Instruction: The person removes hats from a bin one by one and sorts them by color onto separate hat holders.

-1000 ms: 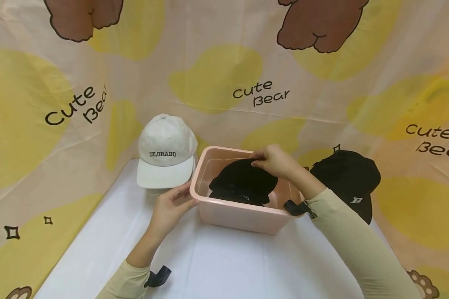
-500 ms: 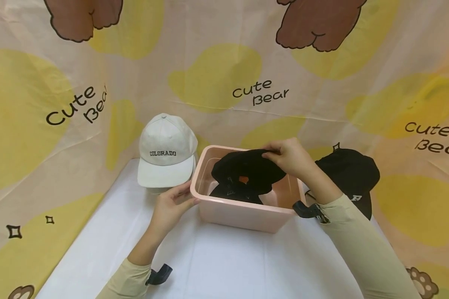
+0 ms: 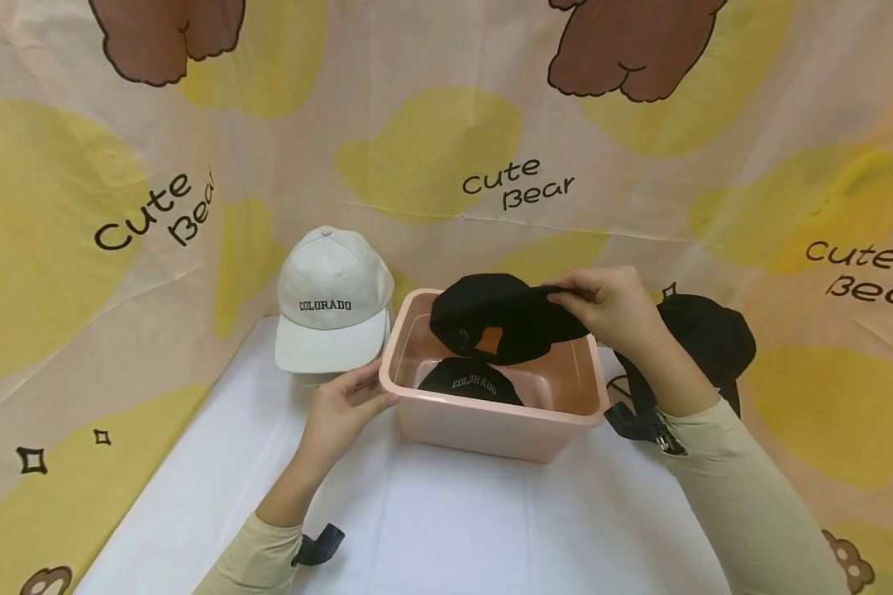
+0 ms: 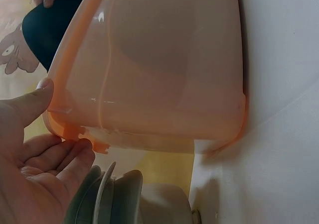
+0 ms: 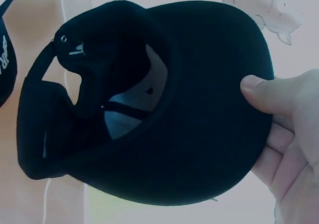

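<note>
My right hand (image 3: 613, 310) pinches a black baseball cap (image 3: 484, 310) by its brim, thumb on one face and fingers behind. The right wrist view shows this held cap (image 5: 164, 104) tilted, with its hollow inside and back strap opening facing the camera. It hangs over a pink plastic bin (image 3: 484, 430). Inside the bin lies another black cap (image 3: 465, 380) lettered COLORADO. At the bin's left corner, my left hand (image 3: 338, 421) grips the rim between thumb and fingers; the left wrist view has that hand (image 4: 45, 154) at the bin (image 4: 169, 59) too.
White caps (image 3: 331, 289), stacked, stand left of the bin, close to my left hand. Right of the bin sits a black cap pile (image 3: 707, 339), partly behind my right forearm. A printed cloth backdrop (image 3: 417, 157) rises behind the white table (image 3: 446, 529).
My right hand has lifted the black cap up and to the right, uncovering the COLORADO cap in the bin. The left hand has stayed at the rim.
</note>
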`<action>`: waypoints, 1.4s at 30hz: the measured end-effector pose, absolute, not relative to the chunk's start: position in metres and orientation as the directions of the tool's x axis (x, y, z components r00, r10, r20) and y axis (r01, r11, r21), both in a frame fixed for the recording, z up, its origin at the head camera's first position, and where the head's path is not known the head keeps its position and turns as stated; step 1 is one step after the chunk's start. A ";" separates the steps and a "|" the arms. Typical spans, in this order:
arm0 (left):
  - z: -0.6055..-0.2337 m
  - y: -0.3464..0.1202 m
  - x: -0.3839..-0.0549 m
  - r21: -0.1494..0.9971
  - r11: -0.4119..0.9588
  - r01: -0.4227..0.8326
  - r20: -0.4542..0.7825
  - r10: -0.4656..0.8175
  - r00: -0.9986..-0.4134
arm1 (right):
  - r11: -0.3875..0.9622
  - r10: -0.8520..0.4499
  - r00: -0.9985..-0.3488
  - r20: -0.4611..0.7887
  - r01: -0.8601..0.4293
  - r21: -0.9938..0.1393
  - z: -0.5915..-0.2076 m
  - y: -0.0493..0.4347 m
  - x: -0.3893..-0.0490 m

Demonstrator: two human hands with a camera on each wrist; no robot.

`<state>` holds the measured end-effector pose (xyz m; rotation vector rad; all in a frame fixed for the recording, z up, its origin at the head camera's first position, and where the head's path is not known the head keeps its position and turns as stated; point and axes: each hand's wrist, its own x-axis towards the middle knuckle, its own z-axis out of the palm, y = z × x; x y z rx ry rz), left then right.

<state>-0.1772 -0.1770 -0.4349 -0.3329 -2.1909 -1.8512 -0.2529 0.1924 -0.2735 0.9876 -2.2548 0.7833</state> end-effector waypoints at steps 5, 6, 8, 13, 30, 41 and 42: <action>-0.434 -0.176 -0.177 0.931 0.164 0.327 0.330 0.009 -0.944 | 0.560 -0.425 -0.542 0.725 -0.787 -0.261 -0.268 0.203 -0.246; -0.433 -0.176 -0.176 0.932 0.161 0.324 0.327 0.007 -0.945 | 0.555 -0.420 -0.533 0.735 -0.791 -0.257 -0.266 0.205 -0.245; -0.433 -0.175 -0.176 0.934 0.151 0.323 0.325 0.011 -0.946 | 0.540 -0.412 -0.513 0.753 -0.803 -0.252 -0.263 0.209 -0.242; -0.433 -0.176 -0.177 0.939 0.139 0.315 0.317 0.010 -0.948 | 0.522 -0.388 -0.460 0.799 -0.824 -0.220 -0.254 0.218 -0.236; -0.436 -0.175 -0.176 0.945 0.130 0.300 0.303 -0.001 -0.953 | 0.646 -0.261 -0.436 0.861 -0.742 -0.180 -0.242 0.266 -0.241; -0.436 -0.175 -0.177 0.943 0.115 0.314 0.315 0.005 -0.949 | 0.756 -0.192 -0.423 0.886 -0.639 -0.141 -0.237 0.298 -0.244; -0.436 -0.175 -0.177 0.943 0.114 0.314 0.315 0.006 -0.949 | 0.766 -0.191 -0.414 0.890 -0.630 -0.129 -0.237 0.301 -0.243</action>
